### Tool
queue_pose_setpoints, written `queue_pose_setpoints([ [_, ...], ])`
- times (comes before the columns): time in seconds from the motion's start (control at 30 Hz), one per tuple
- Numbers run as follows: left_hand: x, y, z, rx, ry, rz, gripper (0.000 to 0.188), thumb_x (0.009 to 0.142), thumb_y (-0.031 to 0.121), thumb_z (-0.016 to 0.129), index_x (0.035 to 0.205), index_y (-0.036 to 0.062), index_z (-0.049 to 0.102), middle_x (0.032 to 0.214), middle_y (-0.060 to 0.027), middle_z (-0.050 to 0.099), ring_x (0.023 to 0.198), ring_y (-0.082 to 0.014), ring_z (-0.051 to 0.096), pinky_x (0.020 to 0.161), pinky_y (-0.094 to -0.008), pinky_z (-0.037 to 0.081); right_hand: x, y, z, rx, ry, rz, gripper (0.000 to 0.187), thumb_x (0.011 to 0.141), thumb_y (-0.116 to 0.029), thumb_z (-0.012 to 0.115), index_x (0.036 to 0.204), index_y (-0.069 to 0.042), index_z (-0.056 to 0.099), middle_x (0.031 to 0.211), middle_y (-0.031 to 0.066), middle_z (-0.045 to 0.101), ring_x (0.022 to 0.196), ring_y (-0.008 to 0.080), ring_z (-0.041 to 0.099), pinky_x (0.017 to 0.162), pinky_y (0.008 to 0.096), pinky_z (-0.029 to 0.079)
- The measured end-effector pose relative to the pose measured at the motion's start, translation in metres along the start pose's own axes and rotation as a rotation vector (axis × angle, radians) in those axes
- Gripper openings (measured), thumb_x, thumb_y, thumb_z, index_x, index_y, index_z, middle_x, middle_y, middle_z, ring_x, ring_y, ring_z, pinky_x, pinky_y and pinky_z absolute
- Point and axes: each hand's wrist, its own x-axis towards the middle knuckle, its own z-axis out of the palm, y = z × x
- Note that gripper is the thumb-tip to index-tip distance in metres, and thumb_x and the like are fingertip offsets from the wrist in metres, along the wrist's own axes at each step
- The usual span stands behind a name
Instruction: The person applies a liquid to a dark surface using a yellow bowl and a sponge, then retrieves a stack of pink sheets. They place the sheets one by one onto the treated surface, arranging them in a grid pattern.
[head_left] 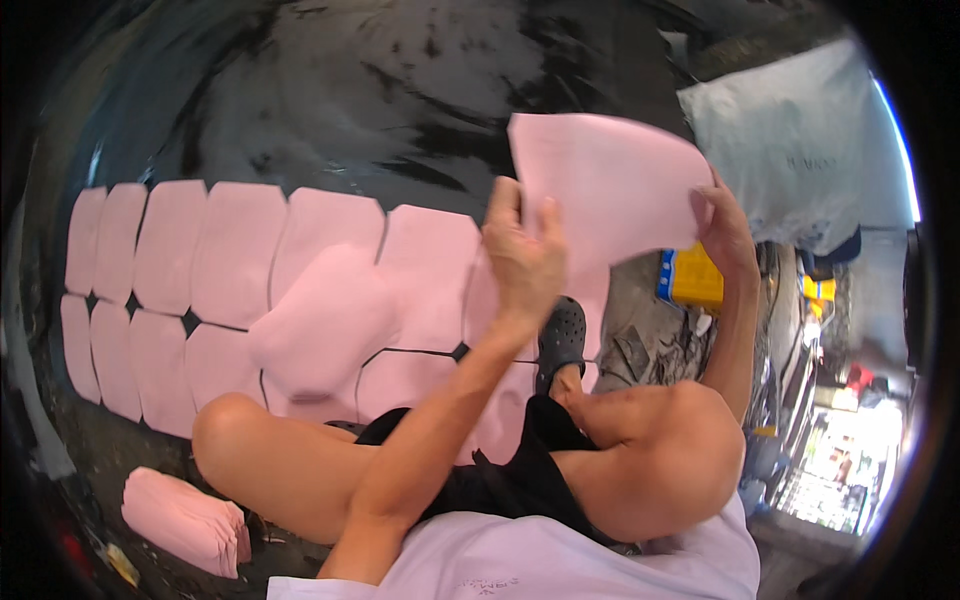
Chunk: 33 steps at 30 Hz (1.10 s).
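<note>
Between my two hands a pink sheet (605,175) is held up, bowed, above the laid-out pieces. My left hand (525,245) has its thumb and fingers closed on the sheet's left edge. At the right edge my right hand (727,225) pinches it by the corner, fingers partly hidden. Below lie pink pieces with cut corners (238,250), edge to edge in two rows on a dark floor. A thicker pink pile (325,320) rests on top of the rows, in front of my legs.
A folded pink stack (185,522) sits at the lower left, beside my knee. On the right are a whitish sack (785,140), a yellow and blue container (692,277) and scattered clutter. My foot in a dark clog (565,335) stands at the rows' right end.
</note>
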Motion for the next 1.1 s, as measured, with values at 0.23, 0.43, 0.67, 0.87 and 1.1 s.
queue_pose_setpoints([
  [0.23,0.009,-0.086,0.01,0.325,-0.096,-0.202,0.03,0.101,0.011,0.074,0.082,-0.0007,0.053,0.067,-0.0004,0.056,0.064,-0.0084,0.049,0.061,-0.0307,0.043,0.07,0.052,-0.057,-0.443,-0.252,-0.1,0.069,0.103,-0.023,0.073,0.164,-0.005,0.045,0.129,0.0134,0.074,0.113,0.0192,0.07,0.102,0.0354,0.054],
  [0.43,-0.034,-0.187,0.088,0.404,-0.088,-0.522,0.027,0.096,0.023,0.088,0.089,-0.0002,0.076,0.081,-0.0022,0.072,0.069,-0.0092,0.062,0.065,-0.0275,0.048,0.19,0.165,-0.139,-0.814,-0.251,-0.179,0.046,0.096,-0.016,0.073,0.14,-0.007,0.064,0.106,0.0157,0.077,0.091,0.0204,0.069,0.087,0.0375,0.056],
  [0.67,-0.091,-0.262,0.188,-0.033,0.357,-0.787,0.038,0.095,0.01,0.089,0.118,-0.0071,0.063,0.086,-0.0109,0.075,0.075,-0.0187,0.073,0.073,-0.0318,0.06,0.273,0.228,-0.155,-0.675,-0.359,-0.528,0.04,0.097,-0.008,0.077,0.136,-0.006,0.069,0.11,0.0102,0.078,0.097,0.0202,0.071,0.093,0.0346,0.058],
  [0.87,-0.104,-0.283,0.207,-0.01,0.479,-0.887,0.028,0.099,0.011,0.085,0.111,-0.0084,0.07,0.097,-0.015,0.075,0.081,-0.0217,0.076,0.079,-0.0352,0.068,0.293,0.254,-0.152,-0.632,-0.455,-0.433,0.04,0.096,-0.009,0.078,0.136,-0.008,0.073,0.119,0.0119,0.077,0.106,0.0255,0.073,0.099,0.0384,0.06],
  [1.1,-0.106,-0.298,0.204,0.016,0.497,-0.903,0.027,0.099,0.012,0.085,0.106,-0.0099,0.071,0.098,-0.0159,0.075,0.082,-0.0218,0.076,0.079,-0.0368,0.07,0.3,0.276,-0.151,-0.69,-0.466,-0.514,0.04,0.096,-0.009,0.077,0.136,-0.008,0.074,0.116,0.0138,0.077,0.104,0.0298,0.073,0.096,0.0413,0.06],
])
